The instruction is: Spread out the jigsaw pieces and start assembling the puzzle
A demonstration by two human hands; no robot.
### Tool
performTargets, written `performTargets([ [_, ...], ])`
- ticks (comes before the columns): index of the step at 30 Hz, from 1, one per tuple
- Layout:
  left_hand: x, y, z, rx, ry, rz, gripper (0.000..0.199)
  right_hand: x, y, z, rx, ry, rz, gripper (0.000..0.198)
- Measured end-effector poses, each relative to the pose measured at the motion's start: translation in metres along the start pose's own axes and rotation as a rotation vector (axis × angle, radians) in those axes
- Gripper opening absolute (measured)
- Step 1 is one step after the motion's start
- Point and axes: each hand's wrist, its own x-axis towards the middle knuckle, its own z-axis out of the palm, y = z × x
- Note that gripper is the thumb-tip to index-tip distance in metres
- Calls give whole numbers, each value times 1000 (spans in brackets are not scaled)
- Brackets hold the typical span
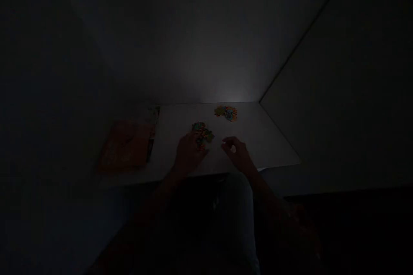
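The picture is very dark. A small cluster of colourful pieces (206,134), green, orange and red, lies on the table (171,126); they look like jigsaw puzzle pieces. My left hand (187,150) rests at the left side of this cluster, fingers and thumb spread around its near end and partly covering it. To the right of the cluster, apart from it, my right hand (238,152) hovers low over the tabletop. Its thumb and index finger are curved towards each other with a small gap, and nothing shows between them.
Farther back lies a second group of orange, green and blue pieces (230,114). An orange box or book (125,146) sits at the table's left, with a dark patterned strip (152,135) beside it. Walls (206,60) stand behind and to the right.
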Motion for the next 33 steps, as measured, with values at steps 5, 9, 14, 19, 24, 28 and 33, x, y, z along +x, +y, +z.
performTargets([
  [5, 53, 7, 37, 311, -174, -83, 96, -12, 52, 32, -94, 34, 93, 50],
  [9, 62, -6, 37, 343, -243, -120, 87, -17, 64, 39, -149, 4, 99, 53],
  [14, 37, -46, 14, 410, -228, -229, 91, -21, 71, 41, -223, -14, 87, 54],
  [19, 7, -64, -18, 441, -179, -346, 84, -21, 63, 50, -289, -47, 39, 49],
  [24, -6, -51, -18, 395, -275, -100, 73, -1, 32, 85, -387, -229, -130, 58],
  [28, -5, -51, -6, 351, -340, 16, 75, 11, 22, 94, -537, -323, -178, 66],
  [33, 9, -64, -5, 401, -236, -128, 76, -5, 37, 69, -565, -166, -37, 67],
])
